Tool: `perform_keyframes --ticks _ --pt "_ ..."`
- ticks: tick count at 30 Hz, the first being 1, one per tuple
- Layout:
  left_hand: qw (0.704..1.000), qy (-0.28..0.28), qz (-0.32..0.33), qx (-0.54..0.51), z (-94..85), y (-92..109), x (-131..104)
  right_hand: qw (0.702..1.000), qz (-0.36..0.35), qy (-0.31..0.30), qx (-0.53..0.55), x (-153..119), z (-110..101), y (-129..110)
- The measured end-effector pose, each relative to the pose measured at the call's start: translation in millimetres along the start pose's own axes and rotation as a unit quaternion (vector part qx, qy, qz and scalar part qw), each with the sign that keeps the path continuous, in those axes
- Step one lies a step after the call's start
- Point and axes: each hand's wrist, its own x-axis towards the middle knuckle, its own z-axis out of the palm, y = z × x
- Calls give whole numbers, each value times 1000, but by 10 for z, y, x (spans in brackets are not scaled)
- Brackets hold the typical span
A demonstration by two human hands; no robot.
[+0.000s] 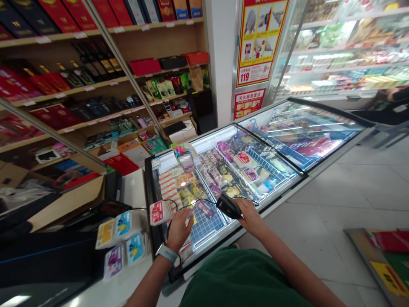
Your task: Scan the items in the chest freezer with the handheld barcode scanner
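My right hand (252, 216) is closed around a black handheld barcode scanner (228, 206), above the front part of a glass-topped chest freezer (275, 200). A thin black cable runs left from the scanner. My left hand (180, 230), with a grey watch on the wrist, hovers over the freezer's left end, fingers loosely bent and thumb apart; I see nothing in it. Just left of it, a clear plastic pack with a red label (157, 212) lies at the freezer's corner. Further left, several packs with blue, yellow and purple labels (123, 243) sit on a white counter (131, 277).
Frozen goods in wire baskets (225, 170) show through the glass. A pink and green item (179, 149), partly pixelated, stands on the freezer's far left edge. Behind are shelves (105, 85) of boxes and bottles. A display (383, 260) stands on the floor at right.
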Motion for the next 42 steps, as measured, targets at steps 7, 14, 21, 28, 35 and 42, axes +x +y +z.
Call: perform_keyframes --ticks 7,14,21,28,35,42 --pt "999 -45 2 -20 175 94 133 1000 7 -4 -10 -17 3 4" --pt "997 -65 9 -41 267 72 236 1000 8 -5 -1 -25 8 13" --pt "995 -78 31 -51 324 84 413 1000 9 -6 11 -14 -10 -30" --pt "993 -90 54 -56 434 129 614 999 24 7 32 -34 -5 -7" --pt "990 -93 83 -68 530 201 920 997 53 4 50 -61 -37 -35" --pt "986 -82 126 -67 642 219 1319 995 81 -15 65 -38 -49 -105"
